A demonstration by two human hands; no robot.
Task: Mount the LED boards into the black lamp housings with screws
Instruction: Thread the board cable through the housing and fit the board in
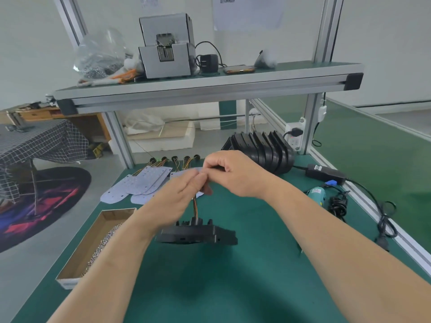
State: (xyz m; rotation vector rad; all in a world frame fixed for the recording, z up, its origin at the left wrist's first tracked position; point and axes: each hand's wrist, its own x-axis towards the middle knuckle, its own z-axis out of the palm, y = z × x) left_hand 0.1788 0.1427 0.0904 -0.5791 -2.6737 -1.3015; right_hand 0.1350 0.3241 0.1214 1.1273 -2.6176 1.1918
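Hands met above the green bench top, fingertips almost touching. The left hand was pinched shut on a bundle of orange and dark wires, and from those wires a black lamp housing hung clear of the mat, roughly level, its connector end up. The right hand was curled closed just beside the left, thumb and forefinger pressed together on something small; what exactly it gripped could not be made out, though the pale edge of an LED board showed right behind the fingers.

Further back on the mat lay the loose LED boards, white and overlapping, their wire tails running to a row of small black connectors near the far edge. Right of them stood a stack of black housings, leaning against one another on edge. At the left edge sat an open cardboard box with screws heaped along one side. Off to the right lay a teal electric screwdriver beside its coiled black cable and a black power brick. Up on the shelf sat a grey screw feeder.
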